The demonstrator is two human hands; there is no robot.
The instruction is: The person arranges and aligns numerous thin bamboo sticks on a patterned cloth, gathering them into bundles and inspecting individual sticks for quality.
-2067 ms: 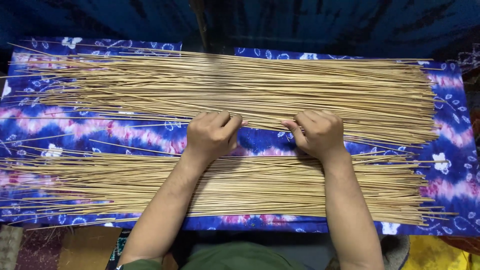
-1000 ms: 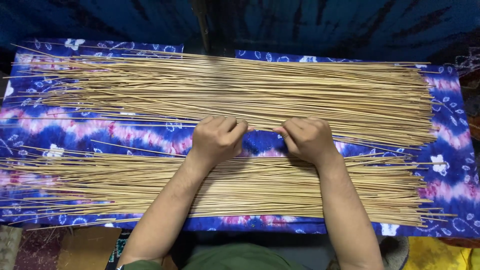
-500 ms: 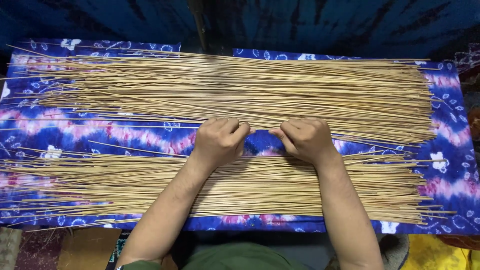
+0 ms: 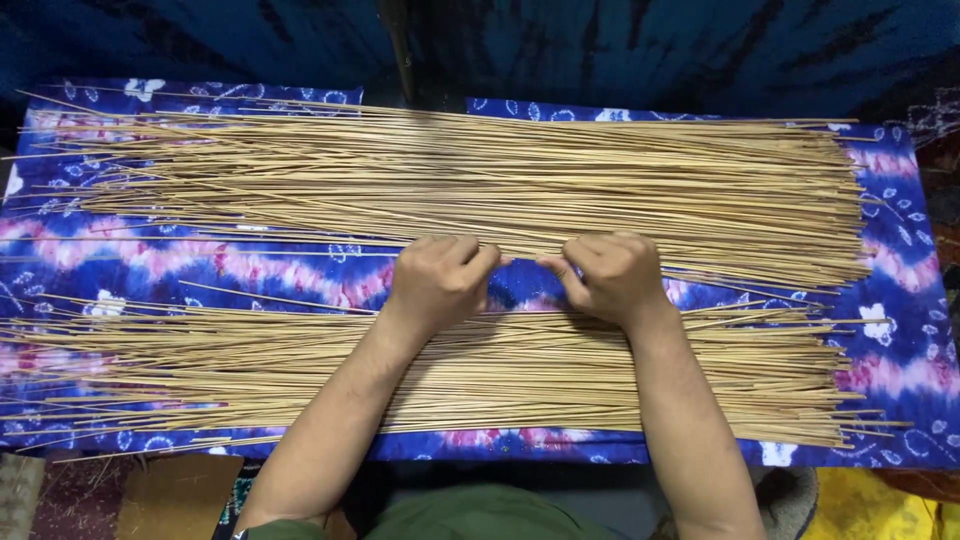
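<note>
Inching closer together, the left hand [image 4: 438,282] and right hand [image 4: 610,277] are pinching thin sticks at the near edge of the far stick pile [image 4: 480,180], fingers curled tight, working over the blue patterned cloth [image 4: 905,340].

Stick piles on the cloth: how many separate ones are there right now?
2. The far pile spans the cloth beyond both hands; the near pile lies under the forearms. Loose strays lie between them.

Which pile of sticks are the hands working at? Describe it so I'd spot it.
On the blue tie-dye cloth lie two piles of thin tan sticks. Both hands, left hand and right hand, touch the far pile: the wider one, beyond the bare strip.
</note>
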